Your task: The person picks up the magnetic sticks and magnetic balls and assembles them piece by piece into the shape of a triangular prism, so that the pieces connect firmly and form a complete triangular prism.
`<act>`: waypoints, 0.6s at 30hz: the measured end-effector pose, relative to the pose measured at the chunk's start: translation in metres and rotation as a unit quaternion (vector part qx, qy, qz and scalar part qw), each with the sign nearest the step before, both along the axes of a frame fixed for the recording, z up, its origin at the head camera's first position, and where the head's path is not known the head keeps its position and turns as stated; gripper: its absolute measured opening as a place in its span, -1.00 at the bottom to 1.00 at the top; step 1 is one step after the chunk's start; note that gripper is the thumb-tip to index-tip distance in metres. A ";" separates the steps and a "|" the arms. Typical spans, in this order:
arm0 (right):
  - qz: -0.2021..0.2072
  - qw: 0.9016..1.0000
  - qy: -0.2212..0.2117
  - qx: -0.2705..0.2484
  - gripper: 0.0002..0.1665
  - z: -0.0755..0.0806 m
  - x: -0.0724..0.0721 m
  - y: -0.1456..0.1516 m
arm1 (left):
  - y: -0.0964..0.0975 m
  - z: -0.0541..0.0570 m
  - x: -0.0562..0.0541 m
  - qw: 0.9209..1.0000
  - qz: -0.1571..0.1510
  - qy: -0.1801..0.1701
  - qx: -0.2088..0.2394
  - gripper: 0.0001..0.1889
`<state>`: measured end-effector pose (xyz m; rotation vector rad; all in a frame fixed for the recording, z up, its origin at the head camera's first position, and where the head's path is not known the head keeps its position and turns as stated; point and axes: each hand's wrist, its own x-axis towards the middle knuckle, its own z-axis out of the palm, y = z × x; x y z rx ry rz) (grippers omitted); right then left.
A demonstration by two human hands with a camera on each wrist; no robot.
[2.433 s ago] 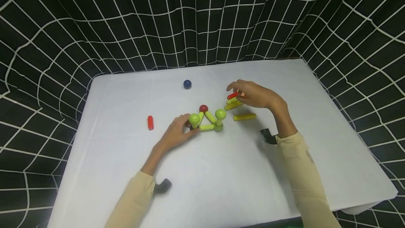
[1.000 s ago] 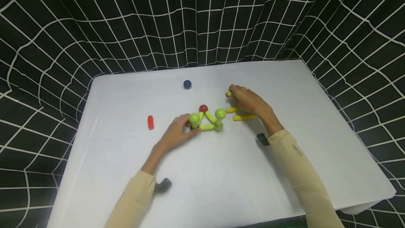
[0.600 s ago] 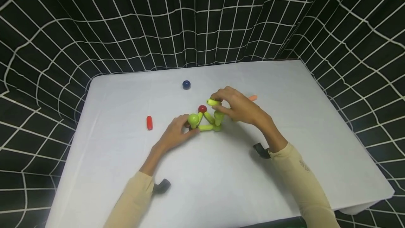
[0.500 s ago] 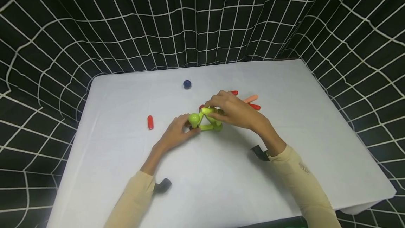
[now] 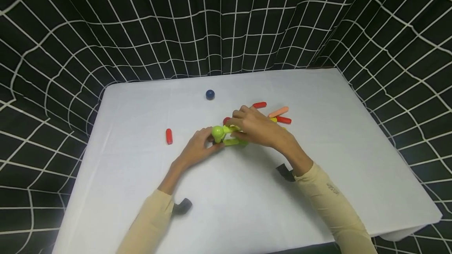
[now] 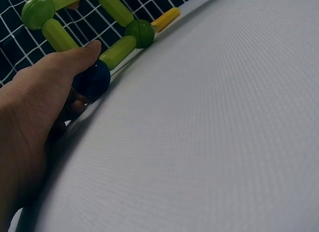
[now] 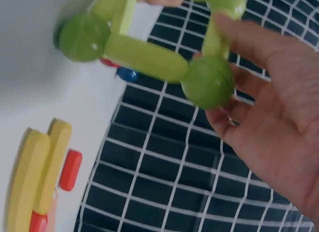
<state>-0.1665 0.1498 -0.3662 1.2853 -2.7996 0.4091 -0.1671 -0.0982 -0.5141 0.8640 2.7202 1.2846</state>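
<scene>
A construction of light-green rods (image 7: 147, 57) and balls stands on the white table. My left hand (image 5: 199, 147) holds its base corner, thumb and fingers about a dark blue ball (image 6: 92, 80). Above that corner sits a green ball (image 5: 217, 133) on an upright rod. My right hand (image 5: 259, 127) pinches a light-green rod (image 7: 214, 38) that lies between the two upper balls, fingers also against the nearer green ball (image 7: 208, 82). A lower green ball (image 7: 84, 36) is under it. The red ball (image 5: 226, 120) at the back corner is partly hidden by my right hand.
Right of the construction lie red sticks (image 5: 259, 105), a salmon stick (image 5: 278, 112) and yellow sticks (image 7: 27, 177), partly hidden in the head view. A blue ball (image 5: 210, 95) is at the back, a lone red stick (image 5: 169, 136) at the left. Black netted curtains surround the table.
My right hand picked a light-green rod from the sticks at right, carried it left and lowered it between the two upper balls. The left hand stayed put.
</scene>
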 end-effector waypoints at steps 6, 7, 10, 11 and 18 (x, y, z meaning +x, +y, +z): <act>-0.110 0.991 -0.050 -0.057 -0.67 0.013 -0.014 0.040 | 0.002 0.002 0.000 1.000 -0.001 -0.005 0.001 -0.64; -0.136 0.988 -0.055 -0.050 -0.67 0.012 -0.018 0.049 | 0.002 0.003 0.000 1.000 -0.001 -0.004 0.001 -0.63; -0.197 0.977 -0.079 -0.002 -0.64 0.004 -0.029 0.077 | 0.001 0.004 0.001 1.000 0.006 -0.002 0.000 -0.64; -0.208 0.974 -0.090 0.015 -0.64 -0.001 -0.033 0.085 | 0.000 0.004 0.001 1.000 0.010 -0.002 -0.001 -0.64; -0.232 0.953 -0.176 0.081 -0.68 -0.036 -0.034 0.114 | 0.001 0.003 0.001 1.000 0.013 -0.010 -0.009 -0.65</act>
